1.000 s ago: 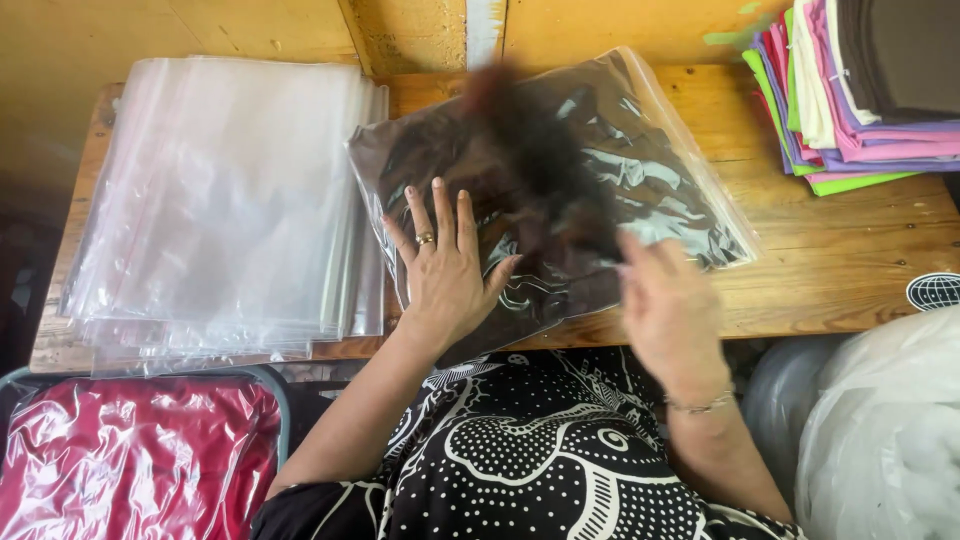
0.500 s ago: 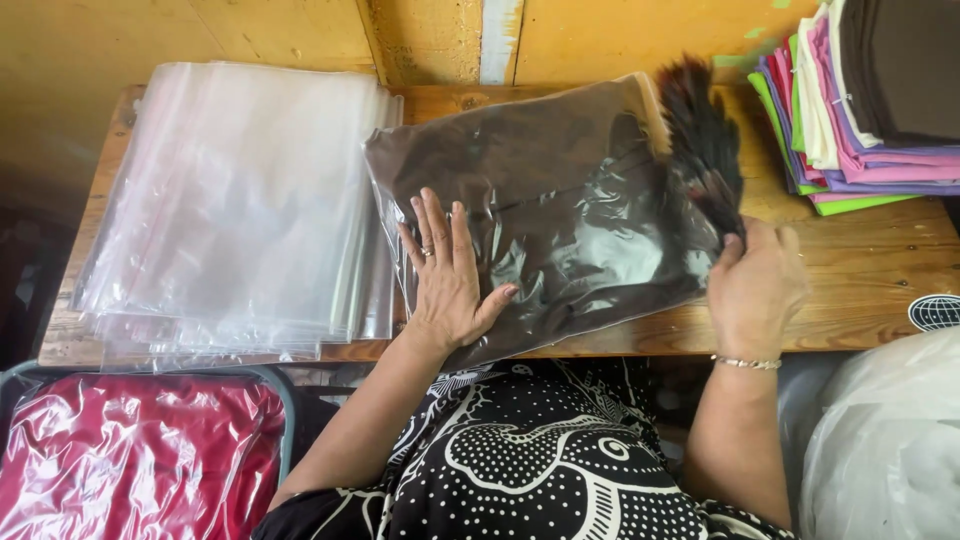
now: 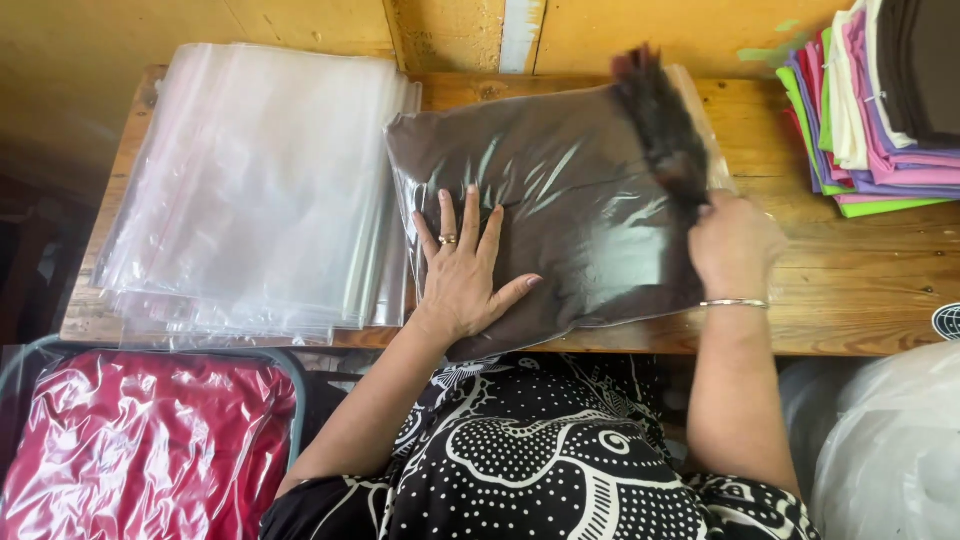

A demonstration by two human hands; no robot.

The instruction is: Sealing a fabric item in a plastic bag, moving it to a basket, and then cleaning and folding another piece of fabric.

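Dark bagged garment [image 3: 560, 200] under left hand [image 3: 465, 270].

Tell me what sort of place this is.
Probably a small garment packing station. A stack of empty clear plastic bags lies on a wooden table, folded coloured shirts are piled at its right end, and the left hand presses flat a bagged dark garment that the right hand grips.

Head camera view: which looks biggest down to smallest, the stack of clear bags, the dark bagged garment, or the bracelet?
1. Stack of clear bags, though only somewhat larger than the next.
2. Dark bagged garment.
3. Bracelet, by far the smallest.
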